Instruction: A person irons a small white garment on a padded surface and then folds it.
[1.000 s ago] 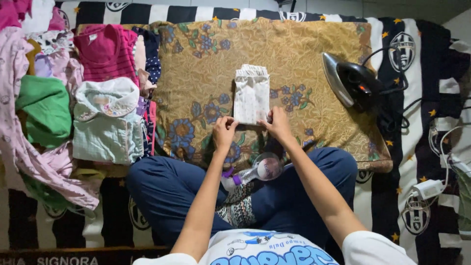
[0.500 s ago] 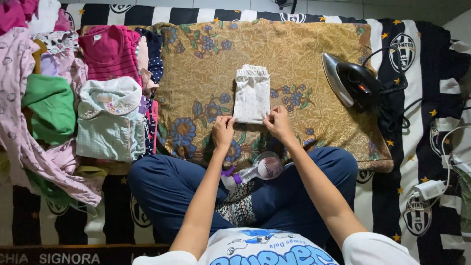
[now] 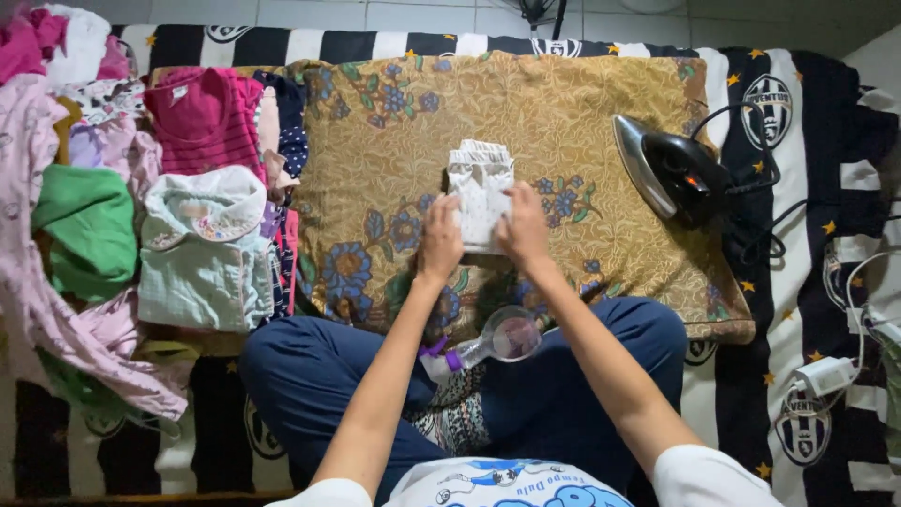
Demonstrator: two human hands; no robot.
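A small white dotted garment (image 3: 479, 183) lies folded on a golden floral cloth (image 3: 563, 103). My left hand (image 3: 440, 239) grips its near left edge and my right hand (image 3: 522, 225) grips its near right edge. The near end is lifted and folded over toward the far end. Both hands partly cover the lower half of the garment.
A black iron (image 3: 671, 169) rests on its heel at the right of the cloth, its cord trailing right. Folded clothes (image 3: 202, 249) and loose garments (image 3: 84, 225) pile at the left. A clear spray bottle (image 3: 493, 343) lies on my lap. A white charger (image 3: 824, 374) sits at the far right.
Both hands moved forward from the garment's near edge, lifting it and folding it over. The garment now looks shorter.
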